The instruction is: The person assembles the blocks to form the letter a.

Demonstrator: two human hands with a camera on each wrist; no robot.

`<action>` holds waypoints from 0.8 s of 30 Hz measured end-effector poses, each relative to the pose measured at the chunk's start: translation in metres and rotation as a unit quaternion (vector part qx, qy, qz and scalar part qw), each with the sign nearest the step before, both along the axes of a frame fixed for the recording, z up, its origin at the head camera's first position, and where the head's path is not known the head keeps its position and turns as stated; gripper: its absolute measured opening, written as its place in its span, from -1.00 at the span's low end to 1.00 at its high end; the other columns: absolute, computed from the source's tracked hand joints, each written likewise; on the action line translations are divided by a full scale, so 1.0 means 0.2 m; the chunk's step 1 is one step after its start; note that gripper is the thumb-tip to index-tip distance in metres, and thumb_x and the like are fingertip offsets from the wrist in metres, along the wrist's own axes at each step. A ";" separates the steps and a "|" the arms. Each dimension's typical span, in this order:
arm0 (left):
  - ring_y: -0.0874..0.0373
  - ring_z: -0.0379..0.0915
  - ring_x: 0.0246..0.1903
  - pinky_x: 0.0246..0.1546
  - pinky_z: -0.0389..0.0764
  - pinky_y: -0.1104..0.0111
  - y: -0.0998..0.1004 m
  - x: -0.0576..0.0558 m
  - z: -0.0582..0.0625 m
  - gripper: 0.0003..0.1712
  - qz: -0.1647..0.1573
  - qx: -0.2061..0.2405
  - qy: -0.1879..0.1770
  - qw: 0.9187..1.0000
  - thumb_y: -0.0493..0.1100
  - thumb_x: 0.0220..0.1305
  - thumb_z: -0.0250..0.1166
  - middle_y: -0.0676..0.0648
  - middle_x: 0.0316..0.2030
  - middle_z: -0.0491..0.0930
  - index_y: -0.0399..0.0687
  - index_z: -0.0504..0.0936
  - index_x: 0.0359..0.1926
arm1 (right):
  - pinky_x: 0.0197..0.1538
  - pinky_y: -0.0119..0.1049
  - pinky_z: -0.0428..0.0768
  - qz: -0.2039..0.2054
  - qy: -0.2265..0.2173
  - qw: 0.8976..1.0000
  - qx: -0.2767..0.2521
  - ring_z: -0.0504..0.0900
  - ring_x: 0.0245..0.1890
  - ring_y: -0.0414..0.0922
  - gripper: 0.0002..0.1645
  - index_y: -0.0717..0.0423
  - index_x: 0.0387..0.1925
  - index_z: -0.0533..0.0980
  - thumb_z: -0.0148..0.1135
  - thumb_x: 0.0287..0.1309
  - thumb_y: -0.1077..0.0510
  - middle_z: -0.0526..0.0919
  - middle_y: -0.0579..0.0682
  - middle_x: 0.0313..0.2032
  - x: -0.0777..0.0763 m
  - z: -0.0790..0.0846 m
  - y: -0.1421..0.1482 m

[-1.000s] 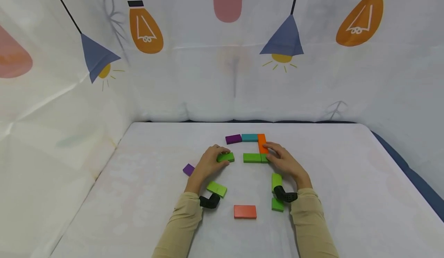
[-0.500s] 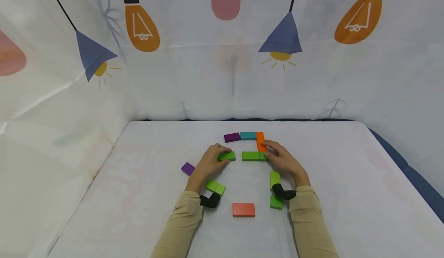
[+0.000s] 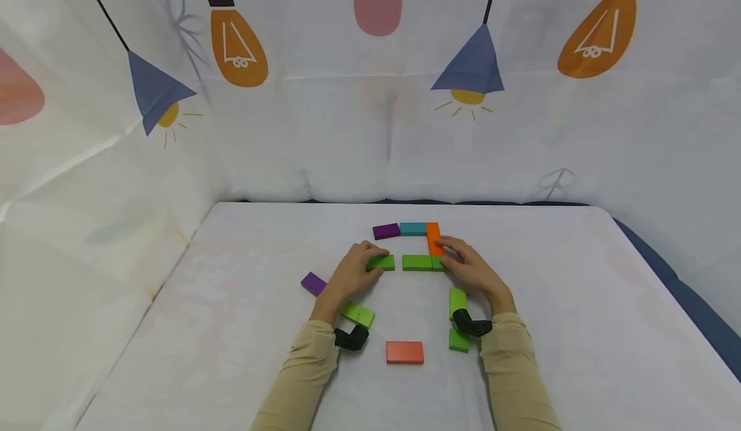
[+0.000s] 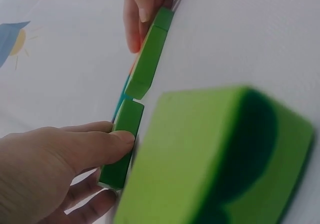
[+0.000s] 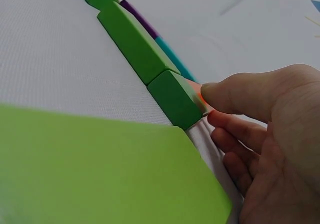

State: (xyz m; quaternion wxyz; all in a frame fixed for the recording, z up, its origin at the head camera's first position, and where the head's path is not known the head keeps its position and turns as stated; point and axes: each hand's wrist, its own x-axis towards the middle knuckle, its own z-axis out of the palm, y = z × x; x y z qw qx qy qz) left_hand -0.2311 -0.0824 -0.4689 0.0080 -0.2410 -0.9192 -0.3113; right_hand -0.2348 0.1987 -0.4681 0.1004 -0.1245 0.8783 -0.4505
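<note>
My left hand (image 3: 354, 271) grips a green block (image 3: 382, 262) between thumb and fingers; the thumb lies on its near face in the left wrist view. A narrow gap separates this block from a longer green block (image 3: 416, 262), which abuts a short green block (image 3: 437, 263) on its right. My right hand (image 3: 476, 271) touches the right side of this row: its thumb rests at the short green block's end. The index finger is at the orange block (image 3: 434, 238) behind, and the other fingers are loosely bent. A teal block (image 3: 413, 229) and a dark purple block (image 3: 386, 231) extend left from the orange one.
Near the left wrist lie a purple block (image 3: 313, 283) and a light green block (image 3: 358, 314). Another light green block (image 3: 458, 301) and a green block (image 3: 458, 340) lie by the right wrist. A coral block (image 3: 404, 352) sits nearer on the white table (image 3: 202, 328).
My left hand has slid its green block slightly right, narrowing the gap to the longer green block. The right hand stays at the row's end. The head view has shifted a little.
</note>
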 end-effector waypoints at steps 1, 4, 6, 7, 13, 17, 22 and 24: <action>0.00 0.39 0.02 0.08 0.46 0.16 0.00 0.00 0.00 -0.58 0.001 -0.002 0.000 1.000 -0.25 0.20 0.30 -0.13 0.01 0.52 -0.06 0.57 0.11 | 0.42 0.16 -0.02 -0.001 0.000 1.000 0.000 -0.03 0.45 0.18 -0.47 0.07 0.32 0.27 0.00 0.36 0.10 0.08 0.15 0.43 0.00 0.00 0.00; 0.00 0.39 0.02 0.07 0.46 0.16 0.01 0.00 0.00 -0.58 0.001 -0.001 0.003 1.000 -0.25 0.20 0.30 -0.12 0.01 0.51 -0.05 0.57 0.11 | 0.42 0.16 -0.02 -0.001 0.000 1.000 -0.001 -0.03 0.45 0.18 -0.47 0.07 0.32 0.27 0.00 0.36 0.10 0.09 0.15 0.43 0.00 -0.01 0.00; 0.00 0.39 0.01 0.05 0.47 0.15 0.01 0.01 0.00 -0.58 0.000 0.001 0.007 1.000 -0.25 0.20 0.30 -0.12 0.01 0.51 -0.05 0.57 0.11 | 0.42 0.15 -0.02 0.001 0.001 1.000 -0.002 -0.03 0.45 0.18 -0.47 0.08 0.32 0.27 0.00 0.37 0.10 0.09 0.15 0.43 0.00 -0.01 0.00; 0.01 0.39 0.00 0.04 0.47 0.15 0.02 0.01 0.00 -0.58 0.000 0.001 0.011 1.000 -0.24 0.20 0.29 -0.12 0.00 0.51 -0.05 0.57 0.11 | 0.42 0.15 -0.02 0.001 0.002 1.000 -0.003 -0.03 0.45 0.18 -0.48 0.08 0.32 0.27 0.00 0.37 0.10 0.09 0.15 0.43 0.00 -0.01 0.00; 0.01 0.38 -0.04 -0.04 0.49 0.16 0.03 0.02 0.00 -0.59 0.000 -0.001 0.023 1.000 -0.24 0.20 0.29 -0.11 -0.02 0.51 -0.03 0.57 0.11 | 0.42 0.15 -0.02 0.003 0.001 1.000 -0.003 -0.03 0.45 0.18 -0.47 0.08 0.32 0.27 0.00 0.37 0.09 0.08 0.16 0.43 0.00 -0.01 0.00; -0.01 0.40 -0.03 -0.05 0.50 0.15 0.04 0.02 -0.01 -0.59 0.002 -0.001 0.029 1.000 -0.24 0.20 0.29 -0.11 -0.02 0.51 -0.03 0.57 0.10 | 0.42 0.16 -0.02 0.001 0.000 1.000 0.001 -0.03 0.45 0.18 -0.47 0.07 0.32 0.27 0.00 0.37 0.09 0.07 0.16 0.44 0.00 -0.01 0.00; -0.01 0.39 -0.04 -0.05 0.50 0.15 0.05 0.02 -0.01 -0.59 0.003 -0.006 0.033 0.999 -0.24 0.19 0.30 -0.12 -0.01 0.51 -0.03 0.58 0.10 | 0.41 0.17 -0.02 0.000 0.001 1.000 0.008 -0.03 0.44 0.18 -0.47 0.06 0.32 0.27 0.00 0.37 0.08 0.08 0.15 0.44 0.00 -0.02 0.01; 0.00 0.39 -0.06 -0.06 0.50 0.16 0.05 0.02 -0.01 -0.59 0.000 -0.007 0.039 0.999 -0.25 0.19 0.30 -0.12 -0.02 0.51 -0.03 0.58 0.10 | 0.41 0.17 -0.02 -0.001 0.002 1.000 0.009 -0.03 0.44 0.19 -0.47 0.06 0.32 0.28 0.00 0.37 0.08 0.08 0.15 0.43 0.00 -0.01 0.01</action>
